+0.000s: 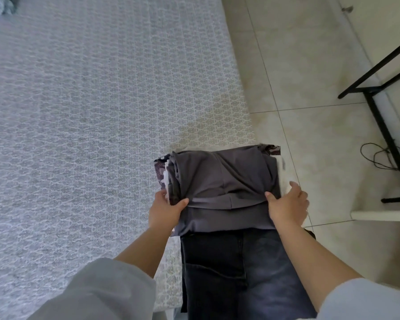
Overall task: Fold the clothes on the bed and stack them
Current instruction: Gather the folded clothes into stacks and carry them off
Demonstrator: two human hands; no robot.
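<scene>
Looks like this one's nearly wrapped up. The stack of folded clothes (219, 188) is sitting at the near right corner of the bed (90, 112), grey top piece uppermost, with a patterned item and something white poking out underneath. The left hand (165, 210) is gripping the stack's left side, thumb on top, and the right hand (288, 204) is clamping the right side the same way — so both are holding the pile, probably squaring it up or getting ready to lift it. The bed is looking mostly bare, except for a crumpled bit of fabric (0, 8) at the far corner that may still need folding. A black metal frame (379, 116) and a loose cable (382, 155) are on the tiled floor to the right — nothing really blocking.
</scene>
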